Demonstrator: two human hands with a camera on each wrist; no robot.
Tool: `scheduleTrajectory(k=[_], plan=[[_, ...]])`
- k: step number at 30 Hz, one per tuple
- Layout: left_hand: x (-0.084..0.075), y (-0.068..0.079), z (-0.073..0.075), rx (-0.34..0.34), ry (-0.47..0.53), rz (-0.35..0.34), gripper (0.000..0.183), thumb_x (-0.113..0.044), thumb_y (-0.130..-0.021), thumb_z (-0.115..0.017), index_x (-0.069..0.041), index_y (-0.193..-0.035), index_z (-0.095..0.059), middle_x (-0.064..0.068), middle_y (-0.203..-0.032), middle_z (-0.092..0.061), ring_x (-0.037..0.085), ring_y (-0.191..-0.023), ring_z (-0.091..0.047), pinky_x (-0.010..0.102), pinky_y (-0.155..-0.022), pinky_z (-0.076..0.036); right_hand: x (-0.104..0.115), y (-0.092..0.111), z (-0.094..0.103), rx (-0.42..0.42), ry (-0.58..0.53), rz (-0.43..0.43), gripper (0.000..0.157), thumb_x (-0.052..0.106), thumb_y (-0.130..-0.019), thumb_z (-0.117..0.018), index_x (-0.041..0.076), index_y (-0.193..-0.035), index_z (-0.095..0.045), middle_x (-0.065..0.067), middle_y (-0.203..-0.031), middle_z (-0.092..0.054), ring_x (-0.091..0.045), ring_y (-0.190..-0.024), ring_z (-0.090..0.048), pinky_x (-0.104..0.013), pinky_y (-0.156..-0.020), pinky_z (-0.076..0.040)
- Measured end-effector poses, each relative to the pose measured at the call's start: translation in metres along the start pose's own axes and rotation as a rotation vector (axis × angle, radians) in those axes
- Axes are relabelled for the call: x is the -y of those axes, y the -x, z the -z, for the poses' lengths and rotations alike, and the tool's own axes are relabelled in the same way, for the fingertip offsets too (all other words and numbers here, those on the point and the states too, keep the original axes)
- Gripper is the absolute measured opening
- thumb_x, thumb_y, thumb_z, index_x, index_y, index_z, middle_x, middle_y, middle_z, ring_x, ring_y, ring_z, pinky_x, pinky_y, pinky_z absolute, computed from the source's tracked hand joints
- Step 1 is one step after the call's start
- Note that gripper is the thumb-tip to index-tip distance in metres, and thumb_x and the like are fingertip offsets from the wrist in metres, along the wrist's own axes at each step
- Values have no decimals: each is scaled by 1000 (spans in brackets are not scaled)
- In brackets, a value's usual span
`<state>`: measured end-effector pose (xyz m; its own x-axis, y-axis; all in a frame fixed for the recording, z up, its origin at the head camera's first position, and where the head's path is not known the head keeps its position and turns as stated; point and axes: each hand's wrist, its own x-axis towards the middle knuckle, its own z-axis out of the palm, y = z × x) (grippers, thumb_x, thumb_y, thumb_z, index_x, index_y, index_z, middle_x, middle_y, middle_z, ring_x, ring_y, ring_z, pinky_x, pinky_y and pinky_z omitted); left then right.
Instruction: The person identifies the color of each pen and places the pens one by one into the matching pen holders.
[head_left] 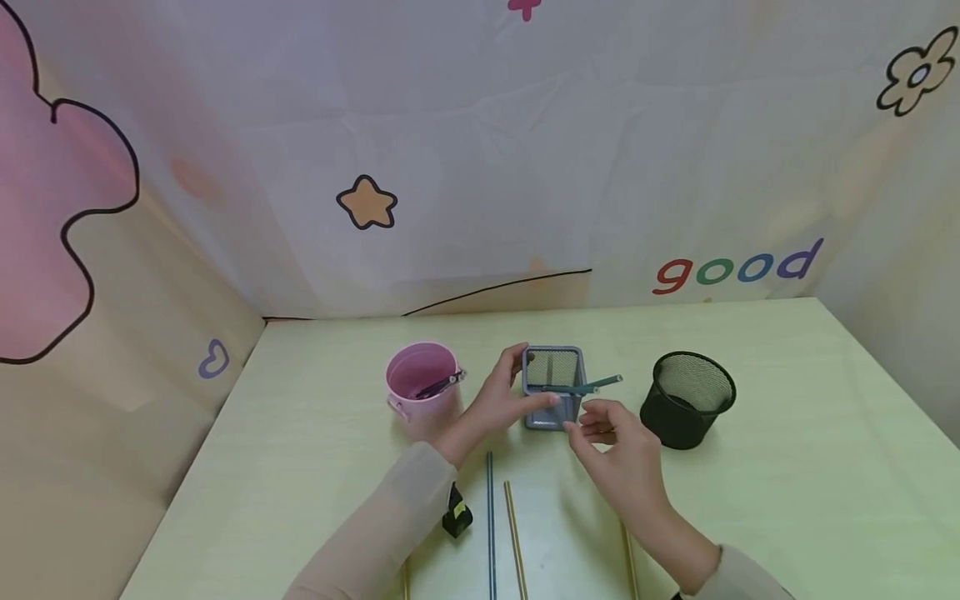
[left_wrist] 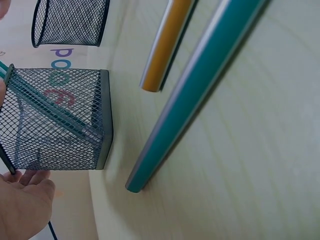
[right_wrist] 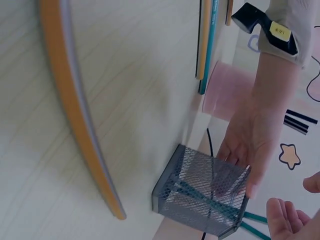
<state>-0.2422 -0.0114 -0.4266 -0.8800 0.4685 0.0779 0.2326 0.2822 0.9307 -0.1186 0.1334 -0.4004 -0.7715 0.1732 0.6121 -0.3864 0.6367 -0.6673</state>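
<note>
A square grey mesh pen holder (head_left: 553,412) stands on the table in the head view, with two teal pencils (head_left: 573,389) leaning out over its right rim. My left hand (head_left: 504,398) holds the pen holder from the left, its thumb across the front and its fingertips at the back corner. Close by the holder's right side is my right hand (head_left: 622,450), with bent, loose fingers and nothing between them. The right wrist view shows those fingers (right_wrist: 282,215) just apart from the pencils' upper ends.
A pink bucket (head_left: 405,407) with dark pens inside stands to the left. To the right is a round black mesh holder (head_left: 678,425). On the near table lie a teal pencil (head_left: 491,525) and several orange pencils, one (head_left: 516,542) beside it. A patterned cloth wall (head_left: 465,167) closes off the back.
</note>
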Motion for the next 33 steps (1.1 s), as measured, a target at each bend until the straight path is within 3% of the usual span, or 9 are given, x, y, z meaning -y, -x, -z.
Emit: scheduleTrajectory(k=[6,15,24,33], plan=[[0,-1,1,-1,-1,-3,87,-20,-82,-74,-7,-149,-19,14,-146,-39,29,-139,-32,47,-113,-28,11,6,-4,41,-35,-15,27,-6,-70,-77,-4,-92,-63,-7,-79,-67,-15,-68,-64,-26,-63,-57],[1,-4,-1,8,-20,3,88,-25,-82,-74,-8,-149,-20,11,-146,-39,28,-140,-31,46,-113,-29,21,16,-9,167,-1,-109,26,-1,-72,-78,-2,-94,-64,-7,-79,-65,-16,-69,-64,-23,-64,-56],[5,-6,1,4,-32,7,88,-27,-82,-74,-10,-149,-19,10,-146,-39,27,-139,-32,47,-111,-32,31,30,-28,340,23,-218,25,7,-74,-78,0,-95,-64,-7,-80,-66,-14,-68,-63,-22,-64,-54],[9,-3,2,15,-21,-8,89,-27,-83,-74,-9,-149,-18,12,-147,-38,28,-140,-30,47,-112,-31,32,46,-44,499,32,-158,24,12,-74,-78,2,-86,-60,0,-72,-57,-7,-63,-51,-20,-57,-45]])
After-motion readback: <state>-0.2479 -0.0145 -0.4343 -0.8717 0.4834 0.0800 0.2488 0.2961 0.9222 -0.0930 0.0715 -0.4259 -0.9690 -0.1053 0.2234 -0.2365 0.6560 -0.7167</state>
